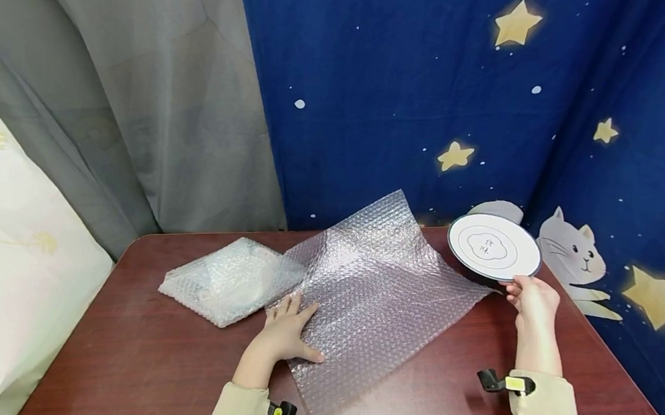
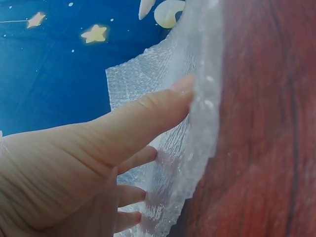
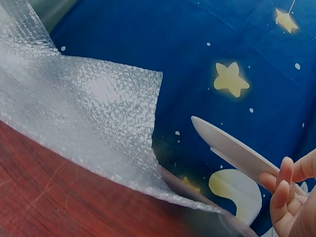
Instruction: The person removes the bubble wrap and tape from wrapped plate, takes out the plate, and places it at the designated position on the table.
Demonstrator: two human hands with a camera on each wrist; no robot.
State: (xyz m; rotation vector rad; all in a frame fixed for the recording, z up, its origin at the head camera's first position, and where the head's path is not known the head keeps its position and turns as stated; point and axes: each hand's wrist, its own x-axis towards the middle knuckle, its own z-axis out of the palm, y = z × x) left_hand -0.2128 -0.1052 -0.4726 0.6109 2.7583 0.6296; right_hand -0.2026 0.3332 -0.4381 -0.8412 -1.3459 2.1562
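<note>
My right hand (image 1: pixel 531 301) pinches the near rim of a white plate (image 1: pixel 478 270) with a dark edge and dark characters at its centre. In the head view the plate is raised and tilted at the right side of the table; the right wrist view shows the plate (image 3: pixel 232 148) edge-on, with fingers under it. A sheet of bubble wrap (image 1: pixel 373 304) lies spread out, its far corner sticking up. My left hand (image 1: pixel 284 331) rests on the sheet's left edge with fingers spread. In the left wrist view the thumb and fingertips touch the bubble wrap (image 2: pixel 197 133).
A bundle in bubble wrap (image 1: pixel 225 283) sits at the back left of the brown table (image 1: pixel 114 386), against the sheet's left side; its content is blurred. Grey curtains (image 1: pixel 189 114) and a blue star-patterned curtain (image 1: pixel 369 95) hang behind the table.
</note>
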